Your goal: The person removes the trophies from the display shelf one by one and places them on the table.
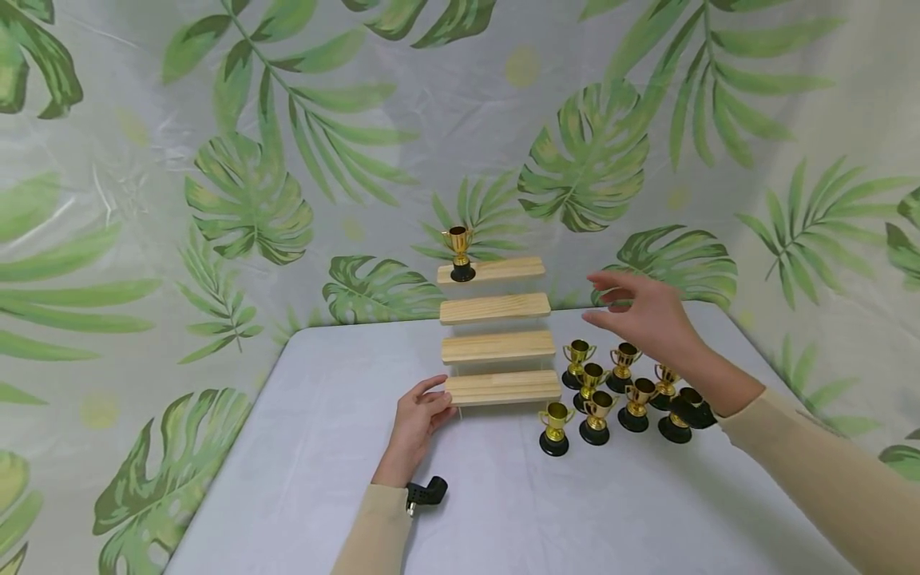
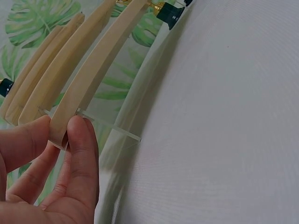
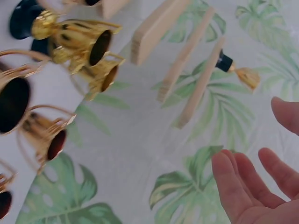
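Note:
A tiered display stand [image 1: 501, 386] with several pale wooden shelves on clear supports stands on the table. My left hand [image 1: 418, 415] pinches the left end of its lowest shelf [image 2: 96, 70], thumb on one side and fingers on the other. On the top shelf, toward its left end, one small gold trophy cup [image 1: 460, 254] with a black base stands upright. My right hand [image 1: 647, 313] hovers right of the stand, above the other trophies, thumb and fingers apart with nothing between them. Below it, several matching trophy cups [image 1: 598, 417] stand grouped on the table.
A white cloth covers the table [image 1: 302, 447]. Behind it hangs a pale curtain [image 1: 446, 104] with green leaf prints. The nearest trophy [image 1: 555, 430] stands just off the stand's front right corner. A black wrist device [image 1: 428, 491] is on my left wrist.

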A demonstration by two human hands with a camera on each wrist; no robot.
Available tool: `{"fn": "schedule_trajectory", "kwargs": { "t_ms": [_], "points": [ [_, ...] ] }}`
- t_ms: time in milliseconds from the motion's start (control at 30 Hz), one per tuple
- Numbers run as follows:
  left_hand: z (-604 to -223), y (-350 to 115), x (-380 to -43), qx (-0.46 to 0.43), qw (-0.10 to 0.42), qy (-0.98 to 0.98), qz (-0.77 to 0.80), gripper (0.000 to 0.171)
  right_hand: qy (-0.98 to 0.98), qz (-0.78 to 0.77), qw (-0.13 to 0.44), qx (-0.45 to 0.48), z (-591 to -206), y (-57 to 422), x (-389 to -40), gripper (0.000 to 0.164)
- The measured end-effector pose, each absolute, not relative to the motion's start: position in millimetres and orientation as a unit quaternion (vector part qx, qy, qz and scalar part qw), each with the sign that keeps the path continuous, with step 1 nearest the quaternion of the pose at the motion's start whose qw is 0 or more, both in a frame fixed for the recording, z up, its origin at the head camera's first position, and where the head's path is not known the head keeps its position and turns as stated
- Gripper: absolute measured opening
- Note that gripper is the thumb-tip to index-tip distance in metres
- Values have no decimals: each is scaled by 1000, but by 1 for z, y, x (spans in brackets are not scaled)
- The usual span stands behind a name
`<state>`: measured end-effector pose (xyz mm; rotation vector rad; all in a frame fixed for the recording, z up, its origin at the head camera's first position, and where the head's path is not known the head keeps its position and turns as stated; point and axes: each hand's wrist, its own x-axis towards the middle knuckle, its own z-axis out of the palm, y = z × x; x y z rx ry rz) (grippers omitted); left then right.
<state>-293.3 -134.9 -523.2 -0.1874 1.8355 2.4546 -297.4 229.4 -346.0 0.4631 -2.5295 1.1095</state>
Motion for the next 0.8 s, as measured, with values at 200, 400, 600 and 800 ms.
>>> {"fn": "schedule_trajectory", "kwargs": {
  "t_ms": [200, 400, 600, 800],
  "points": [
    [-525, -136, -294, -62, 33, 596, 800, 48, -880, 404, 175, 178, -336, 205, -313, 55],
    [-526, -136, -296, -54, 36, 595, 801, 48, -869, 421, 178, 189, -326, 178, -330, 54],
    [-526, -136, -295, -49, 36, 595, 801, 48, -859, 438, 176, 199, -318, 151, -351, 54],
    [-526, -137, -294, -48, 35, 596, 801, 47, -850, 443, 189, 213, -312, 127, -374, 52]
  ]
}}
